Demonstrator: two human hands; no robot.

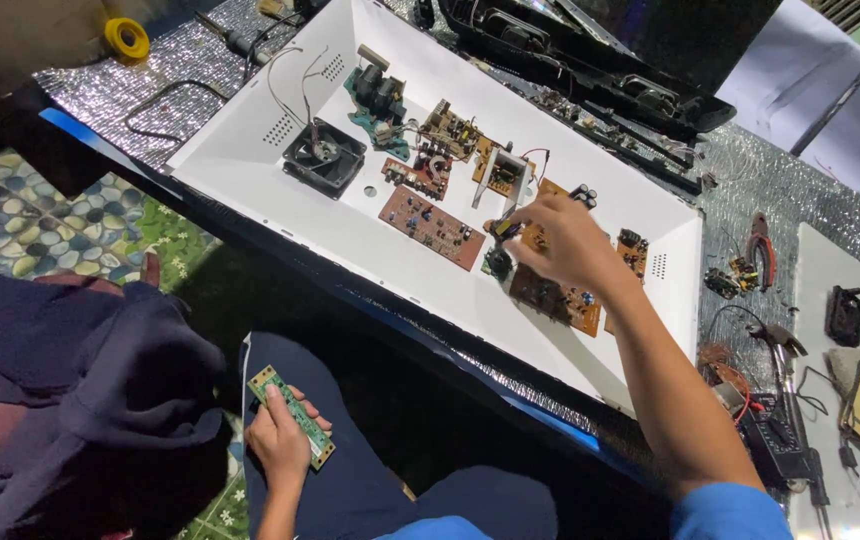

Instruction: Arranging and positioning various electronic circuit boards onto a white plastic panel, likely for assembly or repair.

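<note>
Two hands work apart — the left hand [278, 440], low over the lap, closes its fingers around a narrow green circuit board [292, 415]; the right hand [560, 240] reaches into the white tray [250, 150], fingertips pinching a small dark component [506, 229] above the brown boards [555, 298].

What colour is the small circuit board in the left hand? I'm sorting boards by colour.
Green, with pale markings; the left hand holds the small circuit board, seen in the head view.

A fan [323, 155] lay at the left inside the tray [250, 150], circuit boards [432, 227] to its right. Pliers [760, 248] rested on the surface [800, 190] right of the tray.
</note>
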